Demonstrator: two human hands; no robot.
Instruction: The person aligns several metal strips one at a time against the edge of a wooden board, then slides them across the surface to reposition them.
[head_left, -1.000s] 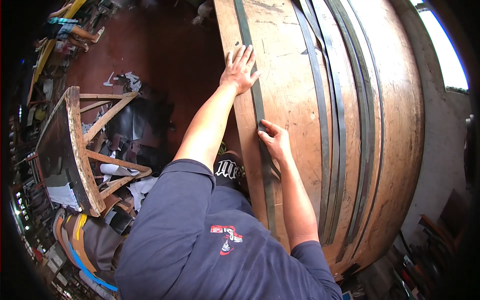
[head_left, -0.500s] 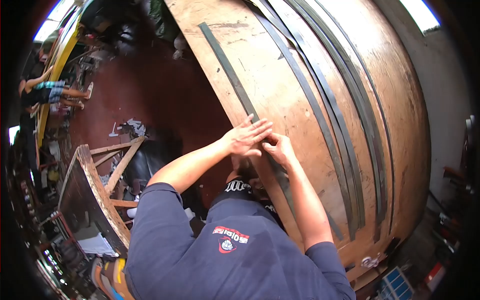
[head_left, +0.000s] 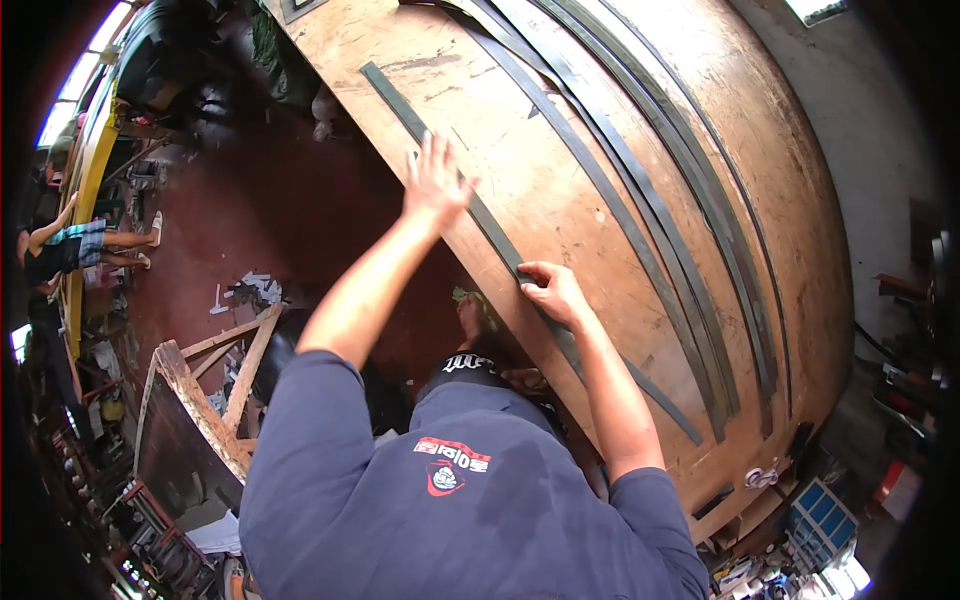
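A long, narrow dark strip (head_left: 492, 232) lies flat along the near-left edge of the wooden table (head_left: 560, 215). My left hand (head_left: 436, 190) rests over its upper part, fingers spread and extended. Lower down, my right hand (head_left: 557, 295) has its thumb and index finger closed together at the strip, the other fingers curled. Below that, my right forearm partly covers the strip. Another dark strip end (head_left: 665, 402) shows on the table right of that forearm.
Several more long dark strips (head_left: 650, 205) run lengthwise across the table. A wooden frame (head_left: 205, 400) stands on the floor to the left. Another person (head_left: 75, 250) is at the far left beside a yellow beam (head_left: 92, 165). A blue crate (head_left: 822, 520) sits at lower right.
My left hand has moved up along the strip, away from my right hand, and its fingers have spread. My right hand stays at about the same part of the strip. The view has shifted slightly.
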